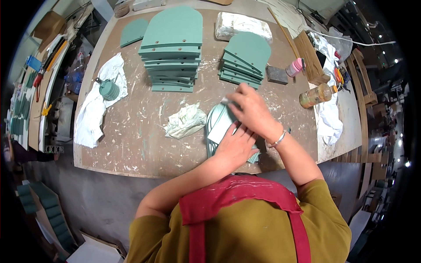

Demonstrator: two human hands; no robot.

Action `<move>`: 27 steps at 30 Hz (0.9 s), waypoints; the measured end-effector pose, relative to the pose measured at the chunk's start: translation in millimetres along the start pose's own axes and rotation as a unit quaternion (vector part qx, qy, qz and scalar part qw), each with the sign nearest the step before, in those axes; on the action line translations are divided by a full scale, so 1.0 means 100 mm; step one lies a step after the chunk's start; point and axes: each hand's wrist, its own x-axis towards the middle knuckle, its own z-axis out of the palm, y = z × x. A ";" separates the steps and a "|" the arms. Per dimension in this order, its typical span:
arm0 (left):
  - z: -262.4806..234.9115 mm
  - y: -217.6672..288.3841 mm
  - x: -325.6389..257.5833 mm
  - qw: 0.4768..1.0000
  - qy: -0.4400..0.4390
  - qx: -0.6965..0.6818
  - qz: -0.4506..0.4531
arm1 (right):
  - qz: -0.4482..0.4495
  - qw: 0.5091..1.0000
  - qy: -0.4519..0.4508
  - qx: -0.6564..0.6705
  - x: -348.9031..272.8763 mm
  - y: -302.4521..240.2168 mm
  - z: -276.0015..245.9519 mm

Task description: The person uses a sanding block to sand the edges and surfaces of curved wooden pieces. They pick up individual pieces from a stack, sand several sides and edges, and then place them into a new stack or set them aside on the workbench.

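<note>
On the bench, hands on green panel.

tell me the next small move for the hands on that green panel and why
Probably draw the right hand with its small pale pad down the green panel, since the left hand already presses the panel flat on the table and the pad sits at the panel's far end.

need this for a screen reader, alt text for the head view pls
A person's left hand presses on a green arched panel on a paint-flecked workbench while the right hand rubs it with something small. Two stacks of matching panels and a crumpled rag lie beyond.
</note>
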 end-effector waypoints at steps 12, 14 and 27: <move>-0.05 0.02 0.02 0.999 0.030 -0.019 0.011 | 0.178 0.976 0.124 -0.025 -0.16 0.17 -0.15; -0.03 0.03 0.03 0.999 0.026 -0.022 0.003 | 0.195 0.974 0.107 -0.037 -0.22 0.20 -0.09; -0.10 0.04 0.05 1.000 0.011 -0.003 -0.001 | 0.297 0.923 0.176 0.172 -1.06 0.63 -0.42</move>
